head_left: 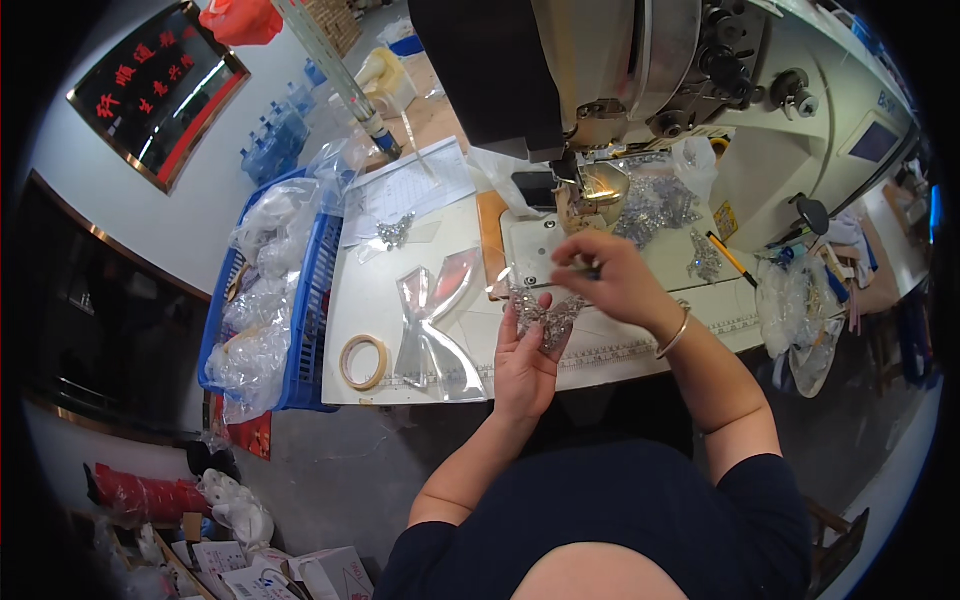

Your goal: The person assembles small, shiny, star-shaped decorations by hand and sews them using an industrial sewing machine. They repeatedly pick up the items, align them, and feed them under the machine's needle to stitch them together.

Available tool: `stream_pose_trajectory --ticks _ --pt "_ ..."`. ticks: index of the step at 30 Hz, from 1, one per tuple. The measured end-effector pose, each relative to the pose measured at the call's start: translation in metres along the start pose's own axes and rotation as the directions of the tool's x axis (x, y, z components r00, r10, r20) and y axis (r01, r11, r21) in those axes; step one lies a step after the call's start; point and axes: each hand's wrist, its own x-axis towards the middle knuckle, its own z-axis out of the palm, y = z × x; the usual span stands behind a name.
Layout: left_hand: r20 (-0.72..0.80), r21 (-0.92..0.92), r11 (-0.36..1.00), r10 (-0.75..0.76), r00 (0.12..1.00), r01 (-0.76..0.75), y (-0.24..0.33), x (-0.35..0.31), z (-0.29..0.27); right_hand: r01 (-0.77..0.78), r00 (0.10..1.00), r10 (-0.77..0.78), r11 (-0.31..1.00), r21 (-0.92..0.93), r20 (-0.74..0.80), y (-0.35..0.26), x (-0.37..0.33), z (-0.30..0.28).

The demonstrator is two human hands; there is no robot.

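Note:
My left hand (pixel 530 368) holds up a sparkling silver rhinestone appliqué (pixel 545 318) at the front edge of the sewing table, fingers behind it and thumb in front. Just above it, my right hand (pixel 612 275) is closed, its fingers bent round a small dark object that I cannot make out. A bracelet is on the right wrist. Behind both hands stands a sewing machine (pixel 640 90), its lamp lit over the needle area. More rhinestone pieces (pixel 655 205) lie heaped beside the machine, and one more appliqué (pixel 704 258) is to the right.
Clear plastic templates (pixel 432 325) and a tape roll (pixel 364 362) lie at the left. Behind them are paper sheets (pixel 415 195) with a small rhinestone piece (pixel 396 231). A blue basket (pixel 322 290) of plastic bags stands left of the table. A yellow-black pen (pixel 732 258) lies right.

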Motion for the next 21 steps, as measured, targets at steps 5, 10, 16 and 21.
stream_pose_trajectory --ticks 5,10,16,21 --pt "-0.029 -0.028 1.000 -0.010 1.000 0.009 0.009 0.000 0.000 0.068 0.987 -0.069 0.998 0.012 0.144 0.033 -0.005 -0.017" --pt "-0.049 -0.018 0.999 -0.035 0.998 0.034 0.005 0.000 -0.006 0.091 0.947 -0.054 0.991 -0.102 0.315 0.036 -0.006 -0.017" --pt "-0.100 0.037 0.998 -0.040 0.994 0.044 0.004 -0.001 -0.005 0.118 0.943 -0.072 0.985 -0.123 0.326 0.043 -0.004 -0.014" --pt "-0.091 0.087 0.996 -0.012 0.996 0.020 0.003 -0.001 -0.005 0.114 0.947 -0.066 0.984 -0.136 0.316 0.045 -0.006 -0.013"
